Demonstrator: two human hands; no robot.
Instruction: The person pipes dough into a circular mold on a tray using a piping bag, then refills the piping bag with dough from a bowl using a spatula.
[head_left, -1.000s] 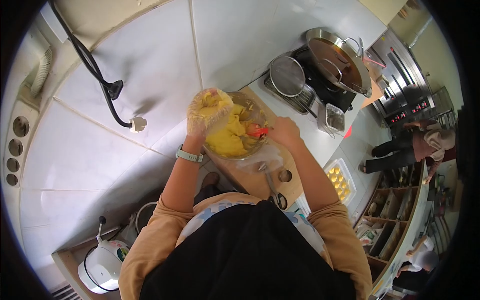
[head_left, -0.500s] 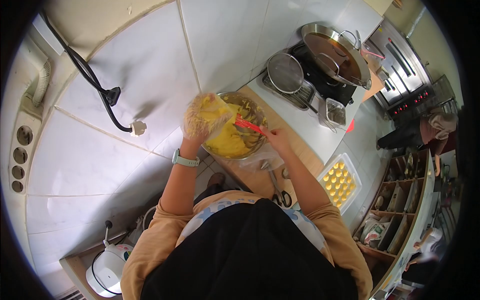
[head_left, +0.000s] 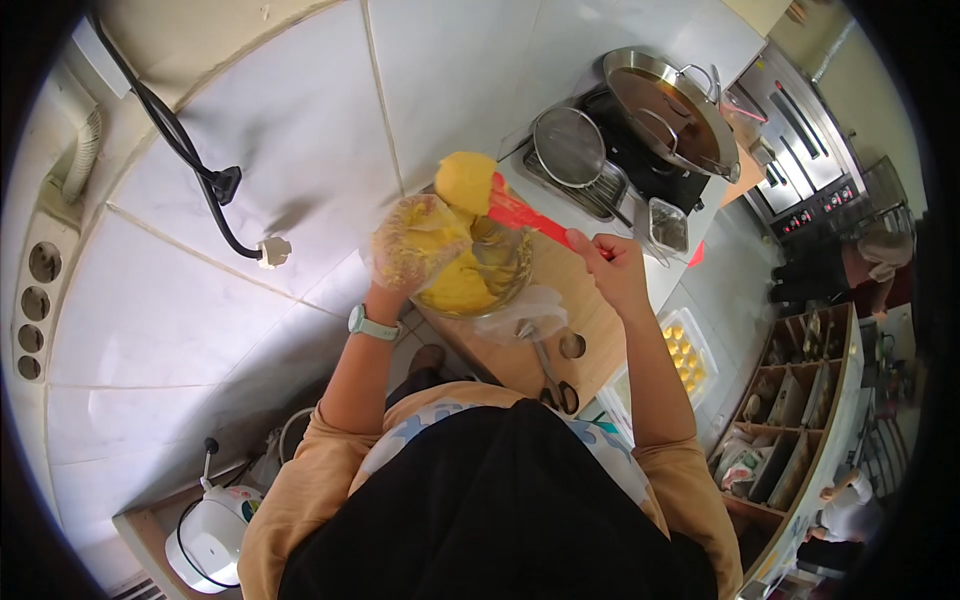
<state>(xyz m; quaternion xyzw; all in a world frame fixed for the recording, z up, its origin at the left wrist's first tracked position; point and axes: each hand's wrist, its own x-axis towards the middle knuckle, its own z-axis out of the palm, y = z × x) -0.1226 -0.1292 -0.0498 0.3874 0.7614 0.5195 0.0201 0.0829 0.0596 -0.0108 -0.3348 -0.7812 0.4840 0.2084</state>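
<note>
A metal bowl holds yellow dough-like paste on the wooden counter. My right hand is closed round the handle of a red spatula. The spatula's head is raised above the bowl with a large yellow lump on it. My left hand is inside a clear plastic bag smeared with yellow paste, at the bowl's left side. Its fingers are wrapped in the paste-filled plastic and hard to make out.
Scissors, a small round metal piece and a clear bag lie nearby. Behind are a strainer and a large pan on a stove. A tray of yellow pieces is at right. Other people stand at far right.
My right hand has lifted the red spatula up out of the bowl, now carrying a yellow lump. The left hand in the bag has moved only slightly.
</note>
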